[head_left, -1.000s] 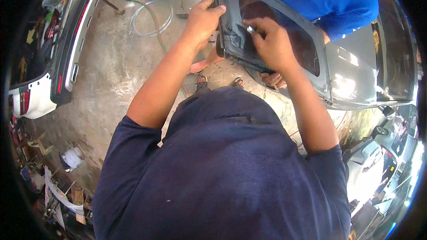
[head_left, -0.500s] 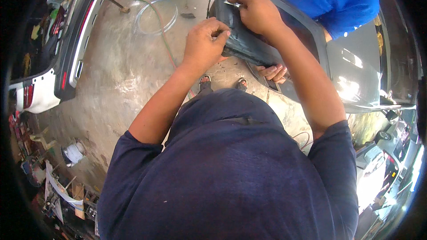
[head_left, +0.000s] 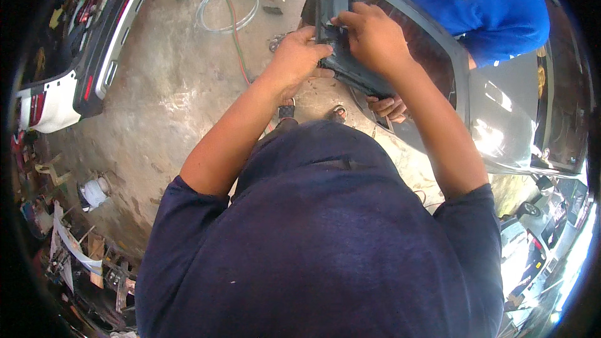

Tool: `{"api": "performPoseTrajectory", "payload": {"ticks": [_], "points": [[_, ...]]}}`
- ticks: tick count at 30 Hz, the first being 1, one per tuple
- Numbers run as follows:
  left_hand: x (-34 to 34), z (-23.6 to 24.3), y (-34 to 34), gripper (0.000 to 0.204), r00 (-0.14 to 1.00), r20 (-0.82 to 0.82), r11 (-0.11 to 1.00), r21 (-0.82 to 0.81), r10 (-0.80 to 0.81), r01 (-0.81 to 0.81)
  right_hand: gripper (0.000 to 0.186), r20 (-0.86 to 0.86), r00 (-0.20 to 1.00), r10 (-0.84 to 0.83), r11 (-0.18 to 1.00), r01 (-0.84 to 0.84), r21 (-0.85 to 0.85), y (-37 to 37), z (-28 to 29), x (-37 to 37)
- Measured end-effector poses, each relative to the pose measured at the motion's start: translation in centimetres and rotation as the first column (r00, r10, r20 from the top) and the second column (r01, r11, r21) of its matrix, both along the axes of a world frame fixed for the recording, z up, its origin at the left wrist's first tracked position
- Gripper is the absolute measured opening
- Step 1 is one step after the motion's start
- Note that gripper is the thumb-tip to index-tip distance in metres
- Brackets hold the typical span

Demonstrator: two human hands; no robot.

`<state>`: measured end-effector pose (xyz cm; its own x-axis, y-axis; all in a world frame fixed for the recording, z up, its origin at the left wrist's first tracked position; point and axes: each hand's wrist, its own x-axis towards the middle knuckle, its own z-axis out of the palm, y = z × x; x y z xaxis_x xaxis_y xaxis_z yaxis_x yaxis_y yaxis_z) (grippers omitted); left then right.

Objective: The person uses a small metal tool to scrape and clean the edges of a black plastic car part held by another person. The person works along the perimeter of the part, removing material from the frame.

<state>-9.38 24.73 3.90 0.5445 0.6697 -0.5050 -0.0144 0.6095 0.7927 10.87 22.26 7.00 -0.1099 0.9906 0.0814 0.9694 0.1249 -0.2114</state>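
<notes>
A dark car window panel (head_left: 429,44) with a black border is in front of me at the top. My left hand (head_left: 294,59) is closed at its left edge, thumb on the upper face and fingers beneath. Over the border, my right hand (head_left: 379,37) has thumb and fingers bent together near the left edge; a small shiny bit shows at the fingertips, too small to name. A co-worker in a blue shirt (head_left: 501,9) leans over the far side, and the co-worker's hand (head_left: 388,107) supports the panel's near edge from below.
A grey car body panel (head_left: 501,103) stands on the right. On the concrete floor (head_left: 163,119) lie a coiled clear hose (head_left: 210,24) and a red-and-green line (head_left: 236,44). A bumper (head_left: 119,40) is at left; scrap parts (head_left: 75,244) pile up lower left.
The view has shifted slightly, so panel and co-worker appear farther right. My right hand has come a little down along the border; my left hand stays at the left edge.
</notes>
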Motion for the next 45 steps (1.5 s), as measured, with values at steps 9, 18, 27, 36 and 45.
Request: {"api": "performPoseTrajectory", "payload": {"ticks": [9,18,27,36,45], "points": [[-0.1,0.8,-0.3,0.037,1.0,-0.008,0.998,0.068,0.013,-0.013,0.036,0.034,0.999,0.012,0.994,-0.016,0.11,2.5,0.4,1.3],[-0.3,-0.2,0.0,0.041,1.0,-0.007,0.998,0.068,0.009,-0.009,0.035,0.05,0.998,0.044,0.997,-0.047,0.054,0.8,1.2,0.8],[-0.1,1.1,-0.4,0.036,1.0,-0.012,0.999,0.031,0.028,-0.028,0.033,0.039,0.996,0.077,0.996,-0.078,0.042,-0.5,2.0,0.7],[0.2,1.3,-0.9,0.036,0.999,0.005,0.998,0.035,0.046,-0.046,0.035,0.031,0.994,0.108,0.99,-0.11,0.083,-2.4,1.6,1.0],[0.3,-0.1,-1.1,0.034,0.998,0.048,0.999,0.037,0.028,-0.03,0.037,-0.054,0.992,0.11,0.994,-0.109,0.022,-4.6,1.5,1.1]]}}
